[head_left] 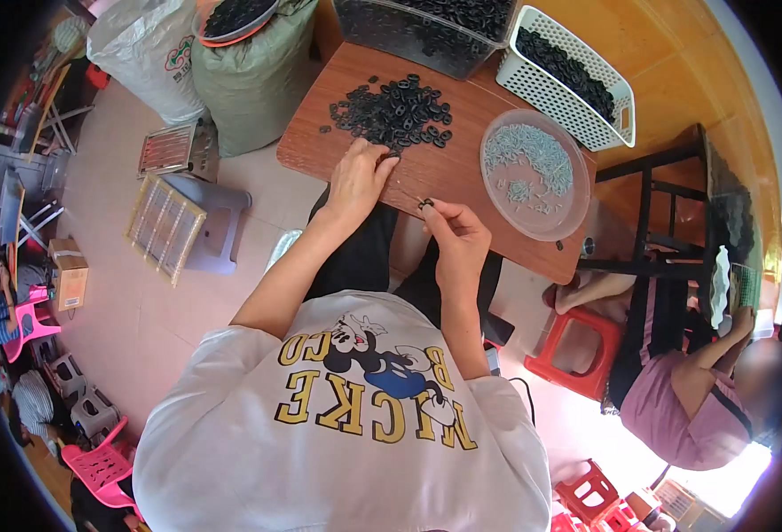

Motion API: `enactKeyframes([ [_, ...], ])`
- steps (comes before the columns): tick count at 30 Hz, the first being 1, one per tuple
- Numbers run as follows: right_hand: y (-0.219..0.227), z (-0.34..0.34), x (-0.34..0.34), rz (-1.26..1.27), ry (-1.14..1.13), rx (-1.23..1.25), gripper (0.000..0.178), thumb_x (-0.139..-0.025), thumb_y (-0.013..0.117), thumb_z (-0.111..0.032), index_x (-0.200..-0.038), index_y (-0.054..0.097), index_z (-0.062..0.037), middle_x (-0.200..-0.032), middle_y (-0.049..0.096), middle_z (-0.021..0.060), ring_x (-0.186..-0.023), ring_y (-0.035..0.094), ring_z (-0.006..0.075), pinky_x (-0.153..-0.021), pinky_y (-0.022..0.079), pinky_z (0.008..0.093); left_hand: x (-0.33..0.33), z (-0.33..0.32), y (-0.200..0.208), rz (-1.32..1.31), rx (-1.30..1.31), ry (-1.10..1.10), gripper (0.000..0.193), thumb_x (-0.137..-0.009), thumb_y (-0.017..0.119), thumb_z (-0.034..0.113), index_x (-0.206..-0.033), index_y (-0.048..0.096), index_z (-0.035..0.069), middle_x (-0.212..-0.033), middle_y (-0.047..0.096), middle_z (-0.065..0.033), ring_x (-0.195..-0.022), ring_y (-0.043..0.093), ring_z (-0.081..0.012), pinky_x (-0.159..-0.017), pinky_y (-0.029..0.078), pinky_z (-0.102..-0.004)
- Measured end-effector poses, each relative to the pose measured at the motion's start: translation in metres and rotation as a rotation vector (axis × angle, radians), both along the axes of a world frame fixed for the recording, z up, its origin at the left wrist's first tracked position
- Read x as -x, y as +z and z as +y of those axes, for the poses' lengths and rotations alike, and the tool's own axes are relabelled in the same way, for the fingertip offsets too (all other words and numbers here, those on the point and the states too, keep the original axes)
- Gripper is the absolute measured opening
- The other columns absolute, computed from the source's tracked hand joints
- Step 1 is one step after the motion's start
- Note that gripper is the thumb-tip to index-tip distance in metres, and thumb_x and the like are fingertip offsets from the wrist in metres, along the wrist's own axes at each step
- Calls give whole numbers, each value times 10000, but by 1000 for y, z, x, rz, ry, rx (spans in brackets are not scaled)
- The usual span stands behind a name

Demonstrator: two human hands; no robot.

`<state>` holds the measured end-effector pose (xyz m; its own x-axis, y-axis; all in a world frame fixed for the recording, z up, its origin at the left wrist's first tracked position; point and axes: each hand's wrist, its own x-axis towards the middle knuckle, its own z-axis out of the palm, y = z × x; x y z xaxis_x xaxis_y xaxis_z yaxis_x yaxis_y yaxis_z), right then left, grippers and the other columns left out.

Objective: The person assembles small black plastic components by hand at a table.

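Observation:
A heap of small black oval rings [395, 111] lies loose on the brown wooden table [320, 84]. At the heap's near edge is my left hand [355, 184], its thumb and fingers closed together at the tips; what they pinch, if anything, is hidden. Close to the table's front edge, my right hand [462, 238] pinches a small black part [425, 204] between thumb and forefinger. To the right of that hand stands a round clear plastic bowl [546, 226] with many small silvery metal pieces [533, 155] in it.
Behind the heap are a clear bin [417, 49] and a white perforated basket [608, 124], both holding black parts. Full sacks [253, 97] stand left, beside a grey stool [222, 222]. Another person [683, 399] sits at right near a red stool [577, 350].

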<state>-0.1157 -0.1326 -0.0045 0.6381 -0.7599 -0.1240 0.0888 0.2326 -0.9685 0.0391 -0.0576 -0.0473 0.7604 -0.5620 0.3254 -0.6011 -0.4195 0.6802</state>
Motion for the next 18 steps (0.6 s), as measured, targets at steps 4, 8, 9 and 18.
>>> enactKeyframes([
  [4,-4,1,2,9,31,-16,117,-785,666,6,-901,668,27,-767,644,34,-656,561,75,-623,429,191,4,-5,3,-34,-76,12,167,-806,653,146,-913,655,17,-917,603,-135,-835,597,-336,-728,485,-403],
  [8,-3,2,-1,9,49,-11,123,-799,660,-10,-919,663,18,-799,646,28,-690,560,69,-653,432,189,4,-1,-7,1,3,-21,147,-787,663,120,-895,649,20,-891,610,-128,-828,598,-326,-720,485,-391],
  [9,-5,2,-2,8,47,-11,123,-799,660,-10,-919,663,18,-799,646,28,-690,560,69,-653,432,189,5,0,-7,-4,38,-36,147,-779,666,105,-897,646,20,-871,610,-125,-806,602,-316,-712,487,-377],
  [18,-11,-2,-7,-60,76,-54,129,-814,648,-6,-939,655,25,-830,646,31,-716,566,74,-674,436,193,21,23,12,1464,771,-229,275,-862,619,55,-1128,606,-12,-980,653,-93,-815,620,-110,-728,499,-230],
])
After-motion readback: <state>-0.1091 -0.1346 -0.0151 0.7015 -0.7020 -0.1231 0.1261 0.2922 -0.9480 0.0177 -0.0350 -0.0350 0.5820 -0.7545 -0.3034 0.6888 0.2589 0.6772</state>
